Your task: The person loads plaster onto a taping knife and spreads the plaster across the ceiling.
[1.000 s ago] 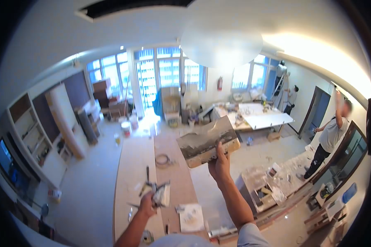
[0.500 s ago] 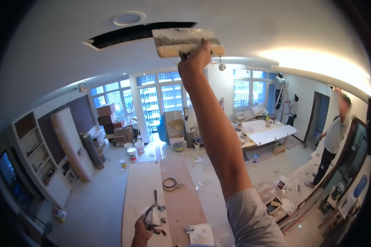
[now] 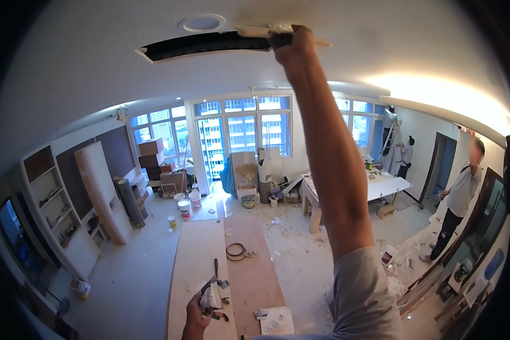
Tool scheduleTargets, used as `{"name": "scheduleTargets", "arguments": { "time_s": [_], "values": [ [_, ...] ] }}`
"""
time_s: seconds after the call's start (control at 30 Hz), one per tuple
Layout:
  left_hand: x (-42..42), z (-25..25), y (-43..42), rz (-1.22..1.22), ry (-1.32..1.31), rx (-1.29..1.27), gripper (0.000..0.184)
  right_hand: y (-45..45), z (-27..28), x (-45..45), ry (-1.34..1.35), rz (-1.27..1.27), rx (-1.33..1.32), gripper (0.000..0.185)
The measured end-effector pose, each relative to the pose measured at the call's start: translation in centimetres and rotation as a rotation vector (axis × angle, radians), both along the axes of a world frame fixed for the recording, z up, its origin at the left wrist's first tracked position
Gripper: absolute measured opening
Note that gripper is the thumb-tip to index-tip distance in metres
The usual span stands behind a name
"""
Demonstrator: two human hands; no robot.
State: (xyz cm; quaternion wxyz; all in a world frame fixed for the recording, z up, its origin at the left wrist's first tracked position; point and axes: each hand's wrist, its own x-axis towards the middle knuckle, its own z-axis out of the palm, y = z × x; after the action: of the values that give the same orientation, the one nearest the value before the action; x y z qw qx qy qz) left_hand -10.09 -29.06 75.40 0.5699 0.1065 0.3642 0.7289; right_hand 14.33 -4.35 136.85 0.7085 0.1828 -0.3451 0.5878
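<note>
My right hand (image 3: 298, 45) is raised to the ceiling, its fingers wrapped round a wide trowel (image 3: 255, 32). The trowel lies nearly flat at the ceiling, by the right end of a long dark slot (image 3: 198, 50). A round ceiling fitting (image 3: 203, 22) sits just left of the trowel. Low in the view, my left hand (image 3: 196, 310) is closed on a putty knife (image 3: 214, 286) with a lump of whitish paste on it. Boards (image 3: 195, 249) lie beneath that hand.
A coil (image 3: 236, 251) and a stained white sheet (image 3: 276, 322) lie on the boards. Buckets (image 3: 185, 208) stand ahead. One person (image 3: 462, 192) stands at the right; others are near a ladder (image 3: 389, 140). A worktable (image 3: 388, 187) stands behind my right arm.
My right hand has risen with the trowel from chest height to the ceiling, then moved slightly right as the trowel flattened. My left hand still holds the putty knife, low down.
</note>
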Motion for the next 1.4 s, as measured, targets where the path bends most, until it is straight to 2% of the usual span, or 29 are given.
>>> {"name": "scheduleTargets", "arguments": {
  "time_s": [0.23,0.3,0.33,0.43,0.63,0.73,0.83,1.13,1.17,1.27,1.3,1.4],
  "values": [
    [0.5,-0.8,0.3,-0.010,-0.022,0.006,0.024,-2.7,-5.0,2.9,0.073,-0.094,0.143,0.040],
    [0.4,-2.2,0.5,-0.016,-0.053,-0.010,0.025,-1.0,-5.9,2.1,0.075,-0.106,-0.049,0.035],
    [0.3,-2.5,0.7,-0.021,-0.065,-0.020,0.025,0.0,-5.6,1.7,0.075,-0.102,-0.112,0.030],
    [2.0,1.2,-0.5,-0.077,0.033,-0.032,0.026,4.1,-4.0,1.3,0.105,0.042,-0.052,0.031],
    [1.3,0.1,-0.6,-0.103,0.063,0.020,0.027,5.5,-0.6,0.6,0.033,-0.004,-0.086,0.033],
    [1.4,-0.5,-0.4,-0.059,0.068,-0.029,0.026,3.5,0.1,1.2,0.003,-0.018,-0.105,0.033],
    [1.9,-0.8,0.1,0.000,-0.071,-0.064,0.021,0.6,0.4,2.6,-0.010,0.031,-0.092,0.033],
    [4.6,-0.7,0.8,-0.257,0.022,0.111,0.025,-11.2,0.8,10.3,0.000,0.254,-0.071,0.032],
    [5.2,-0.5,1.0,-0.262,0.025,0.101,0.024,-11.9,0.8,11.2,0.015,0.251,0.068,0.029],
    [7.3,0.1,1.7,-0.294,0.035,0.075,0.022,-16.0,1.3,14.2,-0.111,0.075,0.152,0.027],
    [7.5,0.0,2.3,-0.316,0.037,0.074,0.022,-15.2,1.9,16.6,-0.518,-0.331,0.415,0.030],
    [9.8,1.0,2.9,-0.395,0.043,0.076,0.023,-23.5,0.2,17.2,-0.252,-0.024,0.170,0.035]
  ]
}}
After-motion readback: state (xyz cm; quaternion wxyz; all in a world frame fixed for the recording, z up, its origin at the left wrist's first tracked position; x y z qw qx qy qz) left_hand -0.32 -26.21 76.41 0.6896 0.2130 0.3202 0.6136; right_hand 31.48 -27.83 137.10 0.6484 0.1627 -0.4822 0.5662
